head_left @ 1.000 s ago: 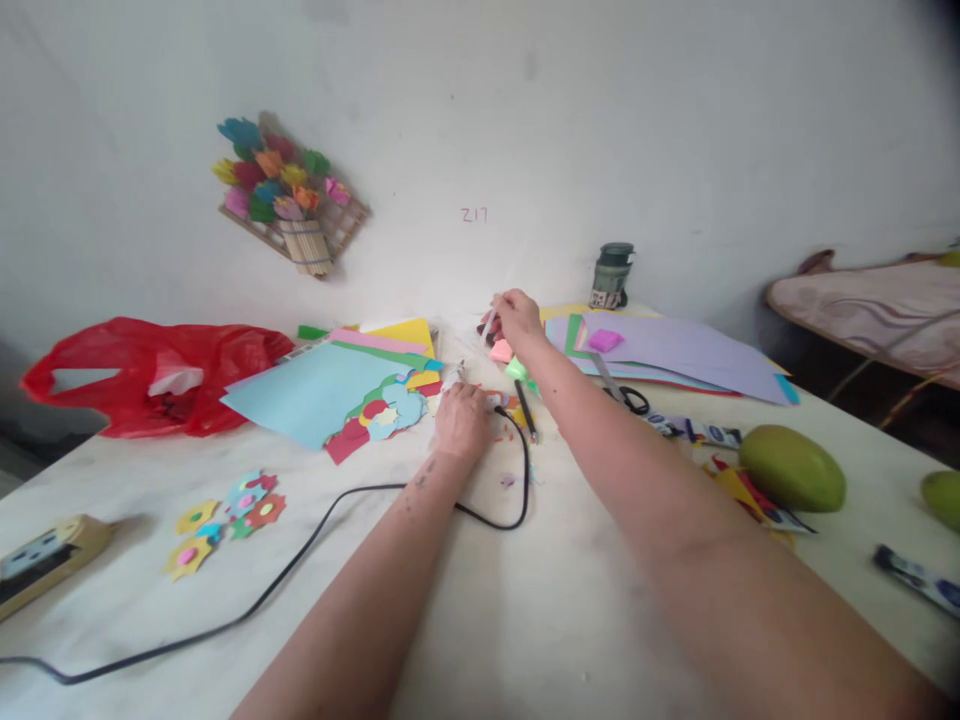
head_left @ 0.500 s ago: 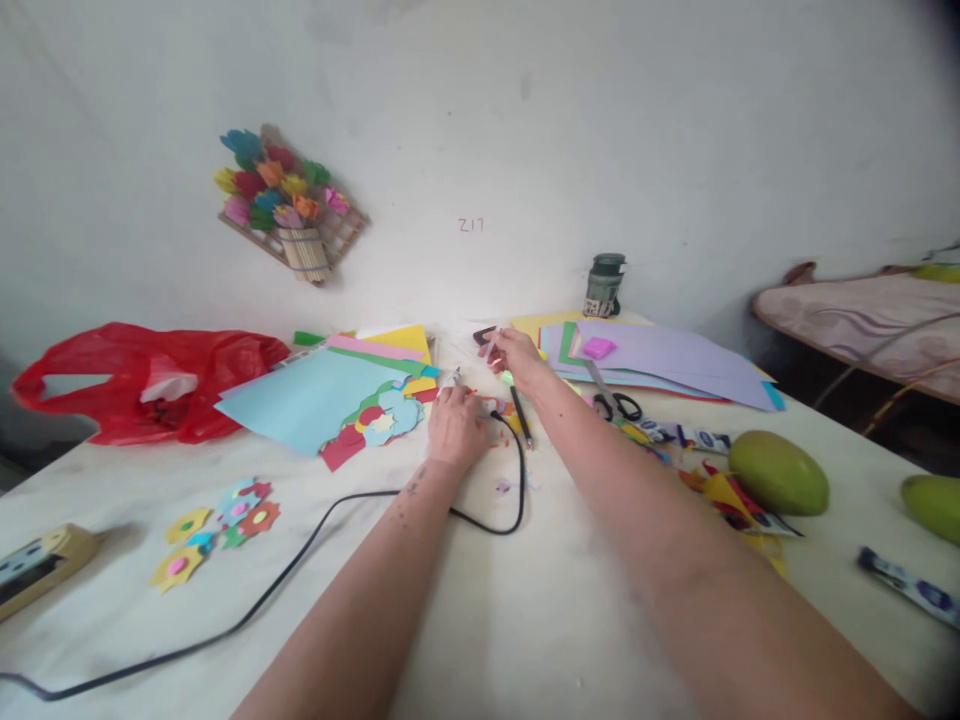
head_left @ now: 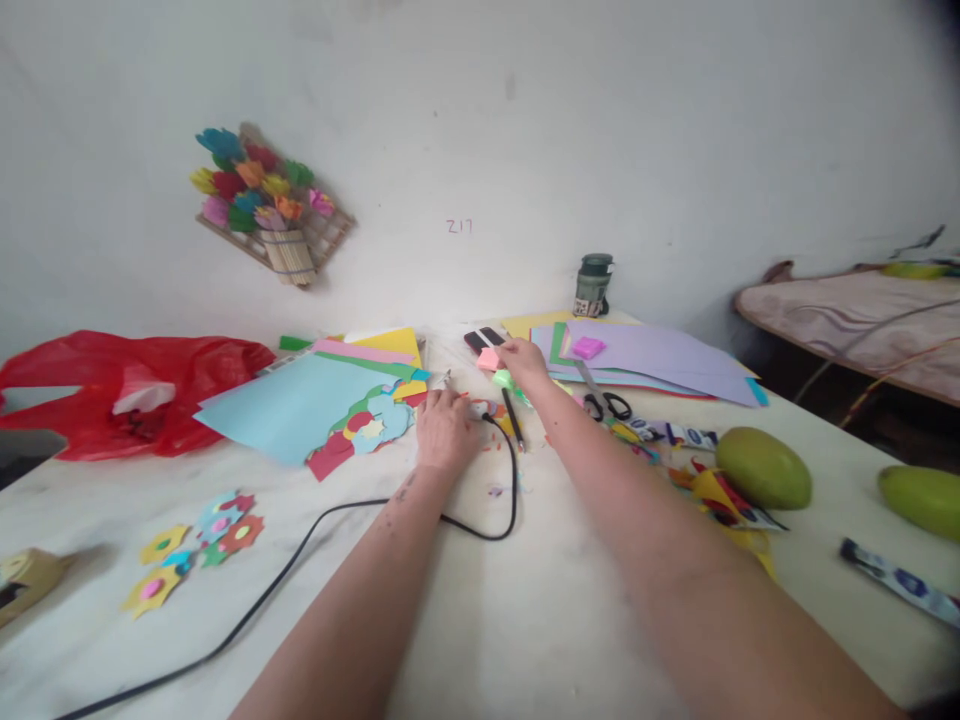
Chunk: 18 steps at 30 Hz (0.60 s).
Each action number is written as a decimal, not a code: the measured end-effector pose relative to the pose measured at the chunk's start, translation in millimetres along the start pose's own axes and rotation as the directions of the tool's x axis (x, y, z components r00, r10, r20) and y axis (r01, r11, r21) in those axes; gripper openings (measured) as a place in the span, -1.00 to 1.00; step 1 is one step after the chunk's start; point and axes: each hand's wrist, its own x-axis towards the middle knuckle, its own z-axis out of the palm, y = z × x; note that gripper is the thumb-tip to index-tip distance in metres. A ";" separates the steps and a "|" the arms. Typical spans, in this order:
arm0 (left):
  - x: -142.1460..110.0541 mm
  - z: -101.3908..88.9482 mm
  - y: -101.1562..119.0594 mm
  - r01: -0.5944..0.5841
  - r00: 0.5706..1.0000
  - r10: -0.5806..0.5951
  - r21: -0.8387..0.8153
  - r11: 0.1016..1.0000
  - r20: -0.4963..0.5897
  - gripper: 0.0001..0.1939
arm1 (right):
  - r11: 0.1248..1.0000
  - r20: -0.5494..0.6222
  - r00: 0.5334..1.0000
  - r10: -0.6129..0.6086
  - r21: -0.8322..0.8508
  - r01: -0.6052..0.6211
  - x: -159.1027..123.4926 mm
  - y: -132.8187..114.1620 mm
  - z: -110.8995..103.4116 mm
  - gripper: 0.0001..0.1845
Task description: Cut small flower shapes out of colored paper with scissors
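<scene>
My left hand [head_left: 444,430] is closed over a glue gun lying on the table, mostly hidden by my fingers. Its pale nozzle [head_left: 448,378] pokes out beyond them, and a black cord [head_left: 514,480] curves away beside my wrist. Farther back, my right hand [head_left: 526,365] has its fingers pinched together by a pink block [head_left: 489,358]; what they hold, if anything, is unclear. A dark phone [head_left: 472,342] with a whitish strip across it lies just beyond the fingertips. Close by are a green piece [head_left: 502,379] and a black pencil [head_left: 513,415].
Coloured paper sheets [head_left: 277,400] and cut shapes [head_left: 375,425] lie left, near a red plastic bag [head_left: 202,370]. Paper flowers [head_left: 154,590] sit front left. To the right are scissors [head_left: 617,405], purple paper [head_left: 652,355], a green mango [head_left: 765,468] and a glue tube [head_left: 900,580].
My right hand, which held a whitish translucent stick upright, has lowered slightly, and the pink block and more of the phone now show. My left hand stays on the glue gun. The view has shifted slightly.
</scene>
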 end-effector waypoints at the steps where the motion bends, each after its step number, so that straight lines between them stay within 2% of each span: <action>1: 0.0 0.4 -0.2 -0.006 1.000 0.006 -0.003 1.000 -0.005 -0.66 | 0.996 -0.021 0.999 0.034 -0.086 -0.036 1.0 2.2 -3.4 -0.86; 4: -0.1 1.7 -0.7 -0.030 0.999 0.030 -0.005 1.000 -0.016 -0.65 | 0.961 -0.104 0.987 0.121 -0.238 -0.142 1.2 4.4 -12.7 -0.83; 6: 0.0 2.0 -0.5 -0.038 0.999 0.038 -0.006 0.999 -0.013 -0.65 | 0.960 -0.114 0.983 0.147 -0.222 -0.169 0.3 2.8 -16.4 -0.83; 9: 0.2 1.5 0.3 -0.027 1.000 0.027 -0.013 1.000 -0.003 -0.64 | 0.973 -0.031 0.975 0.222 0.066 -0.220 -1.2 -3.6 -19.3 -0.81; 10: 0.3 1.1 0.6 -0.024 1.000 0.024 -0.015 1.000 -0.001 -0.63 | 0.945 0.008 0.966 0.259 0.202 -0.255 -1.5 -6.8 -20.4 -0.78; 13: 0.3 0.4 0.9 -0.017 1.000 0.017 -0.017 1.000 0.002 -0.64 | 0.878 0.071 0.958 0.277 0.387 -0.283 -0.5 -18.2 -26.7 -0.77; 14: 0.3 0.4 0.8 -0.016 1.000 0.016 -0.016 1.000 0.002 -0.64 | 0.838 0.076 0.961 0.265 0.475 -0.269 1.0 -21.8 -29.7 -0.77; 16: 0.0 0.7 0.5 -0.016 1.000 0.016 -0.011 1.000 0.001 -0.63 | 0.791 0.012 0.977 0.212 0.585 -0.179 5.8 -26.3 -35.9 -0.77; 18: -0.2 1.3 0.1 -0.020 1.000 0.020 -0.005 1.000 -0.002 -0.63 | 0.794 -0.079 0.988 0.134 0.605 -0.059 12.3 -25.0 -41.4 -0.73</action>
